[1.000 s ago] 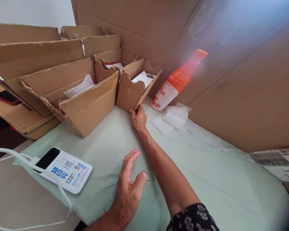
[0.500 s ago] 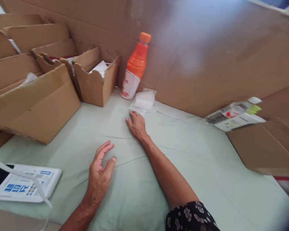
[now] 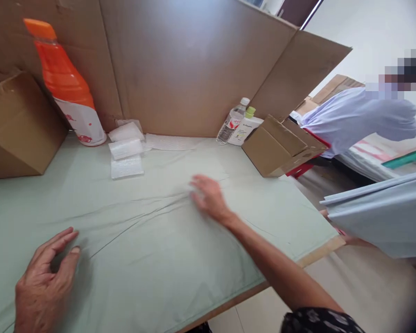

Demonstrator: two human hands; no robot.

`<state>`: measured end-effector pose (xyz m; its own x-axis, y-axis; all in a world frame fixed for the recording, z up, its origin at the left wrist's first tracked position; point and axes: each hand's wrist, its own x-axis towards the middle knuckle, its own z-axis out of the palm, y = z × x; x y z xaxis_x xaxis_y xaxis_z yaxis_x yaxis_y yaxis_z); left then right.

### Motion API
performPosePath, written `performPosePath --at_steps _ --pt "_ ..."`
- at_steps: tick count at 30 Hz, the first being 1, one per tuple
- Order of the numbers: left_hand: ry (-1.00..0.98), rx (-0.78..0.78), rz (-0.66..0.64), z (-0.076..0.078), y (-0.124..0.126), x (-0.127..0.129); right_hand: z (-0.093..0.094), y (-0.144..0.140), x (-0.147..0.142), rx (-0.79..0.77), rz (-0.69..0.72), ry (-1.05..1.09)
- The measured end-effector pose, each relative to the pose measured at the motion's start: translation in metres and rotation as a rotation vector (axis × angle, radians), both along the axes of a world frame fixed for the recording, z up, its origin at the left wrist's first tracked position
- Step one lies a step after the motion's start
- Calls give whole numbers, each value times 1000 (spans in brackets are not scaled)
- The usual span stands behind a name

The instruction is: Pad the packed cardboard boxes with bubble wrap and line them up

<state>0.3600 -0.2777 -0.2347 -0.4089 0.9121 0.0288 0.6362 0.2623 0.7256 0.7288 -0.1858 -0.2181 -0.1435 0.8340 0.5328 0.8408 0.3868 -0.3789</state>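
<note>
Both hands lie flat on the pale green cloth (image 3: pixel 152 249), fingers spread and grasping nothing. The right hand (image 3: pixel 210 199) (blurred) presses a crease. The left hand (image 3: pixel 41 286) rests near the cloth's near edge.

Orange bottle (image 3: pixel 64 88), bubble-wrap pieces (image 3: pixel 126 149), cardboard box (image 3: pixel 279 147).

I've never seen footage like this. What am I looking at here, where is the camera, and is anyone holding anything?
There is no machine here: a person wears a camera on the head, looking down at their own bare hands. The left hand and right hand both lie open on a pale green cloth that covers the table; neither holds anything. Near the cardboard wall behind stand an orange bottle, three small bubble-wrap pieces, a clear water bottle and a white bottle with a green cap. Cardboard boxes sit at the left and right. Another person in a light shirt is at the far right.
</note>
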Motion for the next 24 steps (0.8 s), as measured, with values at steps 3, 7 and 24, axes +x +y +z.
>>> performPosePath --at_steps 3,7,24 --pt "-8 41 6 -1 4 5 57 24 111 150 -225 103" --pt "18 136 -49 -8 10 3 116 56 249 445 -439 252" --pt "-33 196 -68 -11 6 5 116 -29 87 221 -72 -428"
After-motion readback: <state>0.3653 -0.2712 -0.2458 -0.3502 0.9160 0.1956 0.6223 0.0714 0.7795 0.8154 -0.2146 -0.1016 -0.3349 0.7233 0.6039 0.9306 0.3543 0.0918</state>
